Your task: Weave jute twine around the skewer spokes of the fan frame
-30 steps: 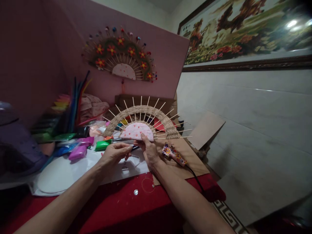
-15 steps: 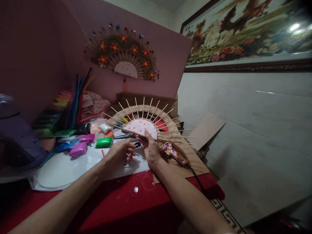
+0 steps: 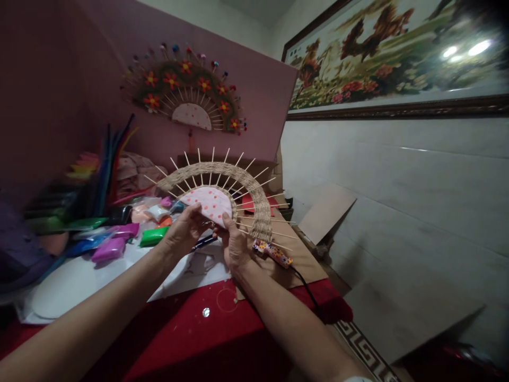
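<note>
A half-round woven fan (image 3: 226, 170) of tan cord and thin sticks is held up above the table, its pink dotted centre (image 3: 212, 204) facing me. My left hand (image 3: 189, 225) pinches the lower left edge of that centre. Near its lower right edge, my right hand (image 3: 234, 241) is closed with the thumb on the front. The fingers behind the fan are partly hidden. A glue gun with a flowery pattern (image 3: 274, 253) lies just right of my right hand.
Colourful clay packets (image 3: 109, 249) and a white round sheet (image 3: 59, 286) lie at left on the red-covered table (image 3: 178, 339). Cardboard (image 3: 306, 260) lies at right. A finished flowered fan (image 3: 170, 79) hangs on the pink board behind. Pipe cleaners (image 3: 105, 170) stand at back left.
My left hand has moved up from below the fan and taken hold of its lower left edge. The view has shifted right, and the fan is tilted more.
</note>
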`<state>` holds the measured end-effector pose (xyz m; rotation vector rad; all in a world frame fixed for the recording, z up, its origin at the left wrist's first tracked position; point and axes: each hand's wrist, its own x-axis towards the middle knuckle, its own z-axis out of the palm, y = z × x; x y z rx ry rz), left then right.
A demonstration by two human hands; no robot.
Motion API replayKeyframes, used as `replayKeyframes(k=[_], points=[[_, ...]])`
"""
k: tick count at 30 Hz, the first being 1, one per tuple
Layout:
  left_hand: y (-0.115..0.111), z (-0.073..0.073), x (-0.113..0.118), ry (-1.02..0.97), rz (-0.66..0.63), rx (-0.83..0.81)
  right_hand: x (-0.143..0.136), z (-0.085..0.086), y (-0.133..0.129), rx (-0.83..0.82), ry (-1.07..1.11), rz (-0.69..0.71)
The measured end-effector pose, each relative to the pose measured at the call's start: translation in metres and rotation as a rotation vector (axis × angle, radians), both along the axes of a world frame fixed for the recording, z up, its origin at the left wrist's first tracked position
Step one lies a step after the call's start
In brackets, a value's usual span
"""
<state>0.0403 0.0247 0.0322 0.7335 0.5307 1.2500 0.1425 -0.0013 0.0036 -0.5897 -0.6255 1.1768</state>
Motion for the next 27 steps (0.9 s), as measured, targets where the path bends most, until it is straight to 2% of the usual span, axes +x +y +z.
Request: replayKeyframes(k=[2,5,7,11,14,18,20,24,27], points=[[-0.001,0.001,0.009,-0.028,-0.024,0.034,0.002,0.001,0.001,0.017,-0.001,-0.009],[-0.008,0.000,0.023,0.045,-0.183,0.044,0.003,0.002,0.001,0.072,-0.028,-0.043],[-0.012,-0.002,0.028,0.080,-0.175,0.013,0.003,0.003,0.000,0.095,-0.073,-0.042],[-0.012,-0.005,0.022,0.113,-0.147,-0.020,0.005,0.005,-0.006,0.087,-0.161,0.146],[-0.009,-0.006,0.013,0.092,-0.159,0.005,0.010,0.005,-0.015,0.013,-0.205,0.304],[-0.008,-0.004,0.008,-0.035,-0.091,0.077,0.025,0.003,-0.036,-0.104,-0.319,0.384],[-0.009,-0.002,0.007,-0.089,-0.054,0.077,0.032,0.000,-0.047,-0.096,-0.368,0.293],[-0.010,0.000,0.003,-0.132,-0.040,0.075,0.039,-0.010,-0.062,-0.014,-0.391,-0.067],[-0.009,-0.001,-0.001,-0.142,-0.031,0.073,0.039,-0.014,-0.065,0.070,-0.364,-0.229]])
